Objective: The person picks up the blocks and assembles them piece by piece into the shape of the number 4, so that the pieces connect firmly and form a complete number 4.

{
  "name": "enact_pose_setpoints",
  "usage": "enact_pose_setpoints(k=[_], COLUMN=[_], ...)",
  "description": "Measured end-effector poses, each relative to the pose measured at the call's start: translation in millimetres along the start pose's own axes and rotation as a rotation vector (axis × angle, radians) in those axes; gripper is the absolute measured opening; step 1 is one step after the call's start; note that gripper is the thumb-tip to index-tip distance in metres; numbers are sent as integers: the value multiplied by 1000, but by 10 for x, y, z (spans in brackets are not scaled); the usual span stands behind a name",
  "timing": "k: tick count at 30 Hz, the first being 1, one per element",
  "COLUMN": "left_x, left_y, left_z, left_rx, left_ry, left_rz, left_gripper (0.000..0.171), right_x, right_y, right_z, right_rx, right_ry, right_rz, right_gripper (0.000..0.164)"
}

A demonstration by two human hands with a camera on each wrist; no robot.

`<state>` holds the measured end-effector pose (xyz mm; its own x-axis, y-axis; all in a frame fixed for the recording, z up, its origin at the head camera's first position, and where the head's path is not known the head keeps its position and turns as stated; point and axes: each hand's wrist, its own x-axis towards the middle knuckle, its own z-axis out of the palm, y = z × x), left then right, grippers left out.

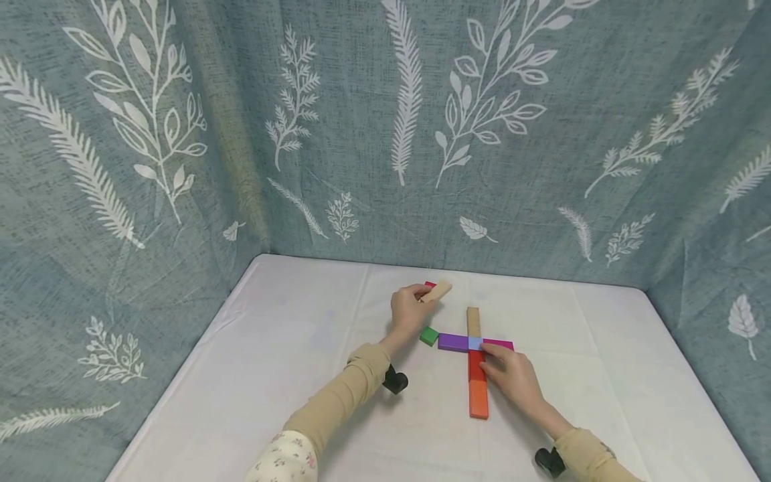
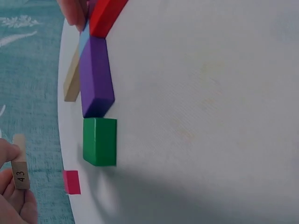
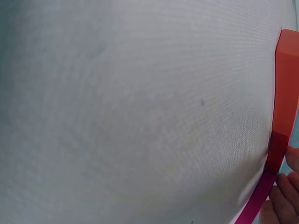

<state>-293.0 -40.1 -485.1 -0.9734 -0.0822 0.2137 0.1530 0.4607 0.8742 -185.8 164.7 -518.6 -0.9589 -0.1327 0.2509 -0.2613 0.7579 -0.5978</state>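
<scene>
In the head view my left hand (image 1: 409, 308) pinches a natural wood block (image 1: 438, 290) above the table's far part; the left wrist view shows "43" on its end. My right hand (image 1: 515, 378) touches the middle of a cross of blocks, its fingertips at the light blue block (image 1: 474, 343) and the magenta block (image 1: 504, 345), with the thumb beside the red block (image 1: 476, 366). Leftward from the light blue centre runs a purple block (image 1: 453, 342); a tan block (image 1: 473, 321) points away, and an orange block (image 1: 478, 399) extends the red one nearer.
A green block (image 1: 429, 336) lies at the purple block's left end, turned at an angle. Behind my left hand a small pinkish-red block (image 2: 72, 182) sits near the far edge. White cloth (image 1: 289, 375) covers the table, and patterned curtains (image 1: 361, 134) surround it.
</scene>
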Motion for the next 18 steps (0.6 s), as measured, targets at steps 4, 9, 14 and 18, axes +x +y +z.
enact_pose_setpoints(k=[4,9,14,18], left_x=[0,18,38,15], left_y=[52,118,158,164], left_z=[5,0,16,60], left_rx=[6,-2,-11,-1], left_ry=[9,7,17,25], left_rz=[20,27,37,33], left_gripper=[23,23,23,22], right_x=[-5,-4,2,2], right_y=[1,6,9,12], right_z=[2,9,10,12], right_rx=[-4,-6,0,-3], right_ry=[1,-2,-7,-10], right_rz=[0,1,14,12], right_gripper=[40,40,41,41])
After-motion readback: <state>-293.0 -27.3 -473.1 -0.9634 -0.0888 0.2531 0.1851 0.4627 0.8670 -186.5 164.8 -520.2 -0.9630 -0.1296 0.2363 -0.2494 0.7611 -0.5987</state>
